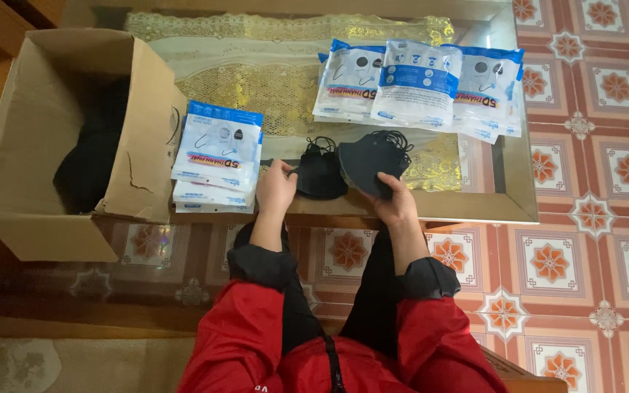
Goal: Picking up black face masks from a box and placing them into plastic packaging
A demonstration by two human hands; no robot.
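Observation:
My right hand (396, 200) grips a stack of black face masks (373, 161), tilted up off the glass table (489, 196) near its front edge. My left hand (276, 188) rests on the table with its fingertips touching a second pile of black masks (320, 175), which lies flat between the two hands. Left of my left hand lies a stack of blue and white mask packets (218, 156). Both arms are in red sleeves with dark cuffs.
More blue and white packets (420, 87) are fanned out at the back right of the table, on a gold lace cloth (256, 80). An open cardboard box (60, 138) with dark contents stands at the left. Patterned floor tiles (591, 218) lie to the right.

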